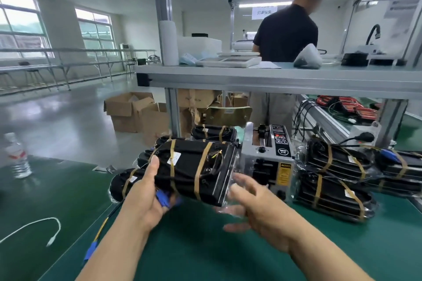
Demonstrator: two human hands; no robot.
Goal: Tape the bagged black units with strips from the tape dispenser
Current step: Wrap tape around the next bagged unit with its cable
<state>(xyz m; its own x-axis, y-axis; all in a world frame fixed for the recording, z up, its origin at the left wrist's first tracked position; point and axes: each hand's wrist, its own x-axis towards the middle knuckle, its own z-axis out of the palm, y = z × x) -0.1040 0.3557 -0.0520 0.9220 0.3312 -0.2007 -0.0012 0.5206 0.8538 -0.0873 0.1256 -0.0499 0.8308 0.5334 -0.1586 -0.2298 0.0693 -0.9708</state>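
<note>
A bagged black unit [194, 171] with tan tape bands is held above the green mat. My left hand [150, 191] grips its left end, thumb on top, with a blue connector against the fingers. My right hand [246, 203] holds the loose clear bag end at the unit's right end. The grey tape dispenser [268, 159] stands just behind my right hand. More taped bagged units lie stacked to the left [127, 180], behind [214, 132] and to the right [335, 180].
A water bottle [17, 155] stands at the far left of the green mat [194, 246]. A white cable [34, 226] and a yellow-black cable with blue plug [96, 242] lie near my left arm. A person stands behind the shelf frame [274, 77]; cardboard boxes [132, 109] sit on the floor.
</note>
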